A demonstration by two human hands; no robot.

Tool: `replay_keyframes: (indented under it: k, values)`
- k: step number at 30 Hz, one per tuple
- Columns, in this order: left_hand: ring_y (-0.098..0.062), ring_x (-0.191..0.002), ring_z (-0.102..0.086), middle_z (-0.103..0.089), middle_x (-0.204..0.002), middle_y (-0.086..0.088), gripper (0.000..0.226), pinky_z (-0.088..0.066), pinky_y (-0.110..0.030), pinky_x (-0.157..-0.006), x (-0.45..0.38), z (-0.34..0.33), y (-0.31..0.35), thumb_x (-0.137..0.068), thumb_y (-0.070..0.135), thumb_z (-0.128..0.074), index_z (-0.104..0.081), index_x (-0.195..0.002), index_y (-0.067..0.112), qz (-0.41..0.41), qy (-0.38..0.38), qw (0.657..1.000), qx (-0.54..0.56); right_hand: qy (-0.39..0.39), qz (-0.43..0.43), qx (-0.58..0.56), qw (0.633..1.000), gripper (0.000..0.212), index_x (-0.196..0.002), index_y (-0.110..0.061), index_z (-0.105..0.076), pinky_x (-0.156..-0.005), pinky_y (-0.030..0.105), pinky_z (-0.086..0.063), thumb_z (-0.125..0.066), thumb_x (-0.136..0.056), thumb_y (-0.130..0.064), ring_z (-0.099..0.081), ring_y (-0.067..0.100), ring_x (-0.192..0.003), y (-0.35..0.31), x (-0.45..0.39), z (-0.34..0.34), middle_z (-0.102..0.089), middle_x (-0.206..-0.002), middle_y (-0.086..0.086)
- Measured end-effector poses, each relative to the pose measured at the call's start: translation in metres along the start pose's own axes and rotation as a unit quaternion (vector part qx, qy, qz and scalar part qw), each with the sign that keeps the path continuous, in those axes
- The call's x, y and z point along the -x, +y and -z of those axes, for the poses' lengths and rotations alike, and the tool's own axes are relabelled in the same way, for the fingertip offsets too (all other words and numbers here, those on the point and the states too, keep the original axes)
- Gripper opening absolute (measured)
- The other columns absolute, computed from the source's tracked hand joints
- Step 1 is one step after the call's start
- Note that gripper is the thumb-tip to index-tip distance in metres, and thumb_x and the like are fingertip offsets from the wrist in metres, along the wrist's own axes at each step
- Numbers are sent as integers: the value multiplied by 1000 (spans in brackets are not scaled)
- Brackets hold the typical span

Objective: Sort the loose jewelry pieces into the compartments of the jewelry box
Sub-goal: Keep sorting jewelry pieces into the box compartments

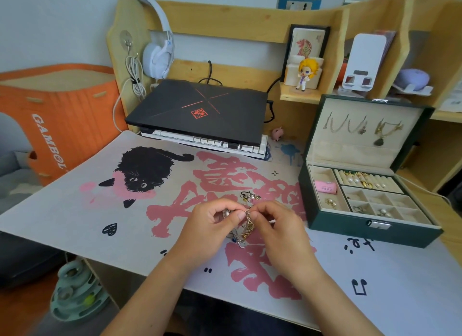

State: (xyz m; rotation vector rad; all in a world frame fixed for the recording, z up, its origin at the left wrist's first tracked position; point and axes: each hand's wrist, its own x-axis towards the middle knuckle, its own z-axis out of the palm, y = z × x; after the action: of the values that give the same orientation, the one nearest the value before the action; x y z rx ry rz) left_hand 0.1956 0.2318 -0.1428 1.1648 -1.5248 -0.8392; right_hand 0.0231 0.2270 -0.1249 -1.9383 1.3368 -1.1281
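Observation:
A dark green jewelry box (370, 232) stands open at the right of the desk, with rings, pearl earrings and a pink tag in its cream compartments and necklaces hung inside its lid. Over the desk mat's middle, my left hand (212, 223) and my right hand (277, 225) both pinch the top of a gold chain bracelet (248, 227), which hangs down between them. A small pile of loose jewelry (237, 239) lies on the mat under my hands, partly hidden. A few more loose pieces (250, 196) lie just beyond my fingers.
A printed desk mat (125, 210) covers the desk. A closed black laptop (200, 110) sits on a white keyboard (207, 142) at the back. Wooden shelves hold headphones (160, 53), a figurine (307, 73) and a phone stand (362, 60). An orange box (57, 118) stands left.

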Motion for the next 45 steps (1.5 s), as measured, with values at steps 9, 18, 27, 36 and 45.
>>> replay_keyframes:
  k: [9,18,27,36,45]
  values:
    - [-16,-88,-71,-77,-89,5,16,-58,-41,-86,-2,0,-2,-98,15,-67,-79,-94,24,16,-12,1000,5,45,109,119,986,8,-88,-18,-67,-72,13,-39,-65,-95,-13,-52,5,-80,7,3,-6,-57,-85,-12]
    - [-13,-80,-68,-75,-85,8,16,-57,-34,-77,-1,-1,-2,-96,13,-69,-78,-91,25,11,-2,1000,-12,53,86,107,989,13,-81,-19,-67,-69,15,-40,-69,-92,-15,-54,3,-81,9,1,-9,-57,-78,-15]
    - [-5,-82,-70,-77,-86,9,17,-53,-20,-77,-2,2,-1,-97,12,-68,-79,-91,25,17,5,1000,21,54,30,4,998,12,-91,-25,-74,-76,13,-46,-70,-92,-13,-63,5,-88,10,0,1,-68,-89,-16]
    - [-15,-95,-74,-79,-95,1,29,-59,-32,-91,-1,1,0,-101,1,-58,-80,-103,20,33,-22,998,49,66,75,42,994,12,-89,-24,-78,-72,14,-47,-76,-87,-12,-64,7,-82,5,0,-2,-69,-83,-16]
    - [-24,-92,-75,-80,-104,0,39,-60,-33,-85,-3,3,1,-104,-3,-48,-73,-123,22,36,-35,997,51,67,-51,-88,993,12,-83,-24,-71,-73,26,-53,-72,-89,-13,-69,13,-76,8,-2,3,-73,-83,-6]
